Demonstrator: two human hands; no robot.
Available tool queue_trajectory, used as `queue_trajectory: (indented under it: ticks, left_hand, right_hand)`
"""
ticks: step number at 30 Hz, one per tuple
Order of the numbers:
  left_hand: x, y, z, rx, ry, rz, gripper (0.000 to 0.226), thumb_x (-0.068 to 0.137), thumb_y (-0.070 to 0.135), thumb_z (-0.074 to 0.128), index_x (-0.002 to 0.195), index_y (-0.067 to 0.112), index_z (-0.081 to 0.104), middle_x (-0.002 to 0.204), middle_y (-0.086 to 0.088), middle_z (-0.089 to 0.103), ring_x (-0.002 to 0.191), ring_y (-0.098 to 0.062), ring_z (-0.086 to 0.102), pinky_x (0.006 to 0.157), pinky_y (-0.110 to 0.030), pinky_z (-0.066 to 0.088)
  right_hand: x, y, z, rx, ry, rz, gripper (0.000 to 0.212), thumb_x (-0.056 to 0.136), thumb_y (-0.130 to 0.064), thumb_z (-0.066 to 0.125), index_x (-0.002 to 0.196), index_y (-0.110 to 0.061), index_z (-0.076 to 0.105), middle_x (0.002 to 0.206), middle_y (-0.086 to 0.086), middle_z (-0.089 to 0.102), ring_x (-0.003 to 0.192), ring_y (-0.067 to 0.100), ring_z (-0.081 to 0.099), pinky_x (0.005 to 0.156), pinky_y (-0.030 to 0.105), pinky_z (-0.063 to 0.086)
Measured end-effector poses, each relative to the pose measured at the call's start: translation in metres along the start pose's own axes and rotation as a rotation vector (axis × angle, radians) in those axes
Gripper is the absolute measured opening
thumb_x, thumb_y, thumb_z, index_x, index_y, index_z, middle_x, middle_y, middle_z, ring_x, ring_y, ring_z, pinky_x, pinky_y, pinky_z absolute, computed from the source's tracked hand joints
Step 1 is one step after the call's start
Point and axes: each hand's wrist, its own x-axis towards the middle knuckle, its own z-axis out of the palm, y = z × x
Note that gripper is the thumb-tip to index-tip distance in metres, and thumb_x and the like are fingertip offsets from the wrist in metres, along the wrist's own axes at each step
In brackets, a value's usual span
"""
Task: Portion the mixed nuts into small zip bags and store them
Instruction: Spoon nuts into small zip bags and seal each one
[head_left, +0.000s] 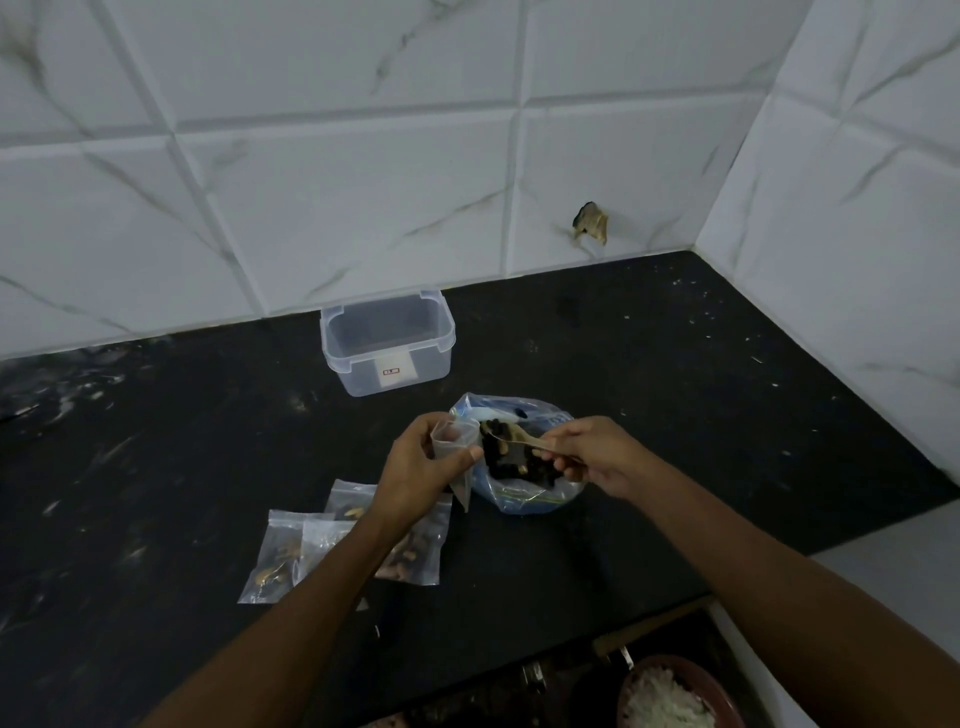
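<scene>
A large bluish plastic bag of mixed nuts lies open on the black counter. My left hand pinches a small clear zip bag by its mouth, just left of the big bag. Over the nuts, my right hand grips a spoon whose bowl points toward the small bag. Below my left forearm, three small zip bags with nuts in them lie flat on the counter, partly hidden by the arm.
A clear plastic storage box without a lid stands at the back by the tiled wall. A bowl of white shredded food sits below the counter's front edge at bottom right. The side wall closes the corner on the right.
</scene>
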Motion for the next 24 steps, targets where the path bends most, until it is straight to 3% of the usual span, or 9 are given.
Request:
queue_trajectory:
  ticks: [10, 14, 17, 19, 21, 24]
  left_hand:
    - [0.005, 0.02, 0.023, 0.176, 0.06, 0.117, 0.057, 0.08, 0.023, 0.078, 0.129, 0.026, 0.049, 0.11, 0.015, 0.054, 0.098, 0.0, 0.057, 0.071, -0.013, 0.05]
    - [0.007, 0.026, 0.034, 0.17, 0.086, 0.123, 0.053, 0.079, 0.024, 0.079, 0.121, 0.033, 0.048, 0.105, 0.016, 0.054, 0.097, -0.001, 0.058, 0.071, -0.014, 0.05]
    - [0.009, 0.028, 0.04, 0.193, 0.107, 0.119, 0.051, 0.08, 0.023, 0.078, 0.124, 0.025, 0.051, 0.109, 0.012, 0.056, 0.096, -0.002, 0.058, 0.069, -0.014, 0.048]
    - [0.011, 0.027, 0.042, 0.199, 0.129, 0.133, 0.05, 0.079, 0.024, 0.078, 0.122, 0.023, 0.053, 0.113, 0.009, 0.06, 0.099, -0.004, 0.059, 0.073, -0.014, 0.048]
    - [0.012, 0.025, 0.044, 0.212, 0.155, 0.131, 0.049, 0.079, 0.025, 0.078, 0.122, 0.02, 0.055, 0.115, 0.004, 0.062, 0.103, -0.007, 0.06, 0.082, -0.02, 0.051]
    - [0.013, 0.023, 0.044, 0.204, 0.164, 0.125, 0.046, 0.08, 0.024, 0.077, 0.12, 0.018, 0.056, 0.115, 0.0, 0.062, 0.106, -0.013, 0.061, 0.091, -0.036, 0.055]
  right_hand:
    - [-0.047, -0.039, -0.019, -0.186, 0.003, -0.263, 0.016, 0.094, -0.004, 0.055, 0.1, -0.003, 0.069, 0.082, 0.009, 0.067, 0.057, 0.006, 0.058, 0.051, 0.019, 0.047]
    - [-0.064, -0.049, -0.004, -0.557, 0.148, -0.494, 0.015, 0.094, -0.009, 0.056, 0.095, -0.012, 0.07, 0.071, 0.0, 0.066, 0.053, 0.006, 0.062, 0.049, 0.017, 0.049]
    - [-0.07, -0.045, 0.012, -0.979, 0.292, -0.757, 0.015, 0.094, -0.012, 0.053, 0.095, -0.011, 0.068, 0.082, 0.002, 0.064, 0.069, 0.012, 0.062, 0.061, 0.03, 0.052]
    - [-0.072, -0.037, 0.022, -1.168, 0.329, -0.85, 0.008, 0.092, -0.014, 0.057, 0.098, -0.011, 0.063, 0.092, 0.002, 0.058, 0.075, 0.015, 0.059, 0.061, 0.026, 0.043]
    - [-0.074, -0.029, 0.029, -1.296, 0.331, -0.94, 0.016, 0.082, -0.011, 0.07, 0.096, -0.01, 0.063, 0.09, 0.005, 0.058, 0.064, 0.014, 0.057, 0.054, 0.021, 0.036]
    - [-0.077, -0.022, 0.032, -1.362, 0.372, -1.097, 0.029, 0.056, -0.008, 0.087, 0.076, -0.01, 0.066, 0.072, 0.006, 0.061, 0.046, 0.011, 0.052, 0.044, 0.017, 0.031]
